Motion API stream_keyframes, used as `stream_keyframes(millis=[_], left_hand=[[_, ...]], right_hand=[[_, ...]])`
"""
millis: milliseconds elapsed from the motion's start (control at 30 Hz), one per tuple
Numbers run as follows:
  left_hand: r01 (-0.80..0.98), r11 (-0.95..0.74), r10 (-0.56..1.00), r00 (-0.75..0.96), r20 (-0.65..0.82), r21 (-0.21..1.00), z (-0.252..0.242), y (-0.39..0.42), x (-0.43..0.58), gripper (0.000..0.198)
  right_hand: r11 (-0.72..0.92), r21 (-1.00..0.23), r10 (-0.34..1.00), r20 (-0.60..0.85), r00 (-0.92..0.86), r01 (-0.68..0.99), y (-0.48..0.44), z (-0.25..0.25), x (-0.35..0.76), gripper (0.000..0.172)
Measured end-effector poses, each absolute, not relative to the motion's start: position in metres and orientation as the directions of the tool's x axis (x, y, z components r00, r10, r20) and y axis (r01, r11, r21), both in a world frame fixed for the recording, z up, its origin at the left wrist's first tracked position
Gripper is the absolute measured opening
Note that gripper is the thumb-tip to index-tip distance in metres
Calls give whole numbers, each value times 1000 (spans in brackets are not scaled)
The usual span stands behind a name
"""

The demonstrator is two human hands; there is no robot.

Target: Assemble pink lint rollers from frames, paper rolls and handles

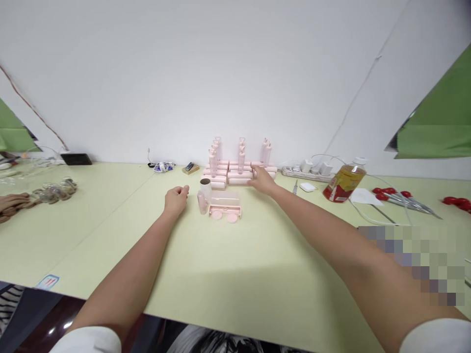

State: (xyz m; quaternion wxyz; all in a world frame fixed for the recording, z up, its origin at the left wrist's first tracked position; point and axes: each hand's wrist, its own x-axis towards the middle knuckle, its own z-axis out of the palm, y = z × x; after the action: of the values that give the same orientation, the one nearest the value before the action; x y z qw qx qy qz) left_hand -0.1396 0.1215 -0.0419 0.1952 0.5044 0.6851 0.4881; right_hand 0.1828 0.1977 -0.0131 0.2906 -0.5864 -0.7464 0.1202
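Observation:
My right hand [263,180] reaches to the right part of a group of pale pink cases [239,181]. Its thumb and fingers are apart and meet the end of the front case; what lies behind them is hidden. Several clear pink tubes with loop tops [241,162] stand upright on the cases. My left hand [176,200] rests on the table with curled fingers and nothing visible in it. Right of it are a cardboard-coloured tube [205,189], a small pink cylinder [201,202], a clear lid [225,198], an opened pink tray [224,211] and two pink discs [232,218].
To the right are a power strip [309,174], a knife-like tool [295,187], a tilted bottle of amber liquid [344,182] and red-handled scissors [397,196]. Left are coiled cables [162,167], a small box [190,168] and another person's hand [13,202].

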Motion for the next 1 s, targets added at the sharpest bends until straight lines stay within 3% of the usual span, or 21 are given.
stream_keyframes(millis=[100, 233, 400, 500, 533, 633, 733, 833, 900, 1000], left_hand=[[472, -19, 836, -476, 273, 881, -37, 122, -145, 34], [452, -85, 753, -554, 354, 888, -26, 121, -152, 33], [499, -308, 563, -590, 578, 810, -1, 103, -147, 31], [486, -449, 527, -535, 661, 750, 15, 82, -129, 32], [459, -490, 545, -502, 672, 741, 18, 75, -120, 31], [338, -551, 714, -282, 640, 763, 23, 55, -89, 25], [216, -452, 888, 21, 459, 865, 17, 40, -57, 39], [99, -334, 913, 283, 295, 937, 3, 31, -35, 52], [-14, -313, 892, 339, 299, 950, -5, 28, -28, 58], [-79, -323, 896, 295, 331, 943, -11, 25, -26, 48]], right_hand=[[273, -486, 953, 254, -164, 831, 220, -17, 182, 70], [237, -481, 964, 228, -141, 844, 221, -25, 185, 54], [183, -565, 967, 252, -43, 804, 187, -30, 205, 40], [201, -631, 942, 336, 31, 749, 158, -23, 223, 42], [232, -670, 924, 379, 57, 706, 147, -18, 228, 44], [414, -830, 879, 472, 73, 373, 113, 8, 235, 62], [451, -871, 884, 466, 39, 197, 78, 37, 225, 67], [472, -881, 881, 470, -57, 38, 51, 52, 202, 71], [437, -897, 887, 442, -135, -67, 39, 50, 186, 72], [337, -927, 902, 369, -226, -166, 31, 40, 168, 74]])
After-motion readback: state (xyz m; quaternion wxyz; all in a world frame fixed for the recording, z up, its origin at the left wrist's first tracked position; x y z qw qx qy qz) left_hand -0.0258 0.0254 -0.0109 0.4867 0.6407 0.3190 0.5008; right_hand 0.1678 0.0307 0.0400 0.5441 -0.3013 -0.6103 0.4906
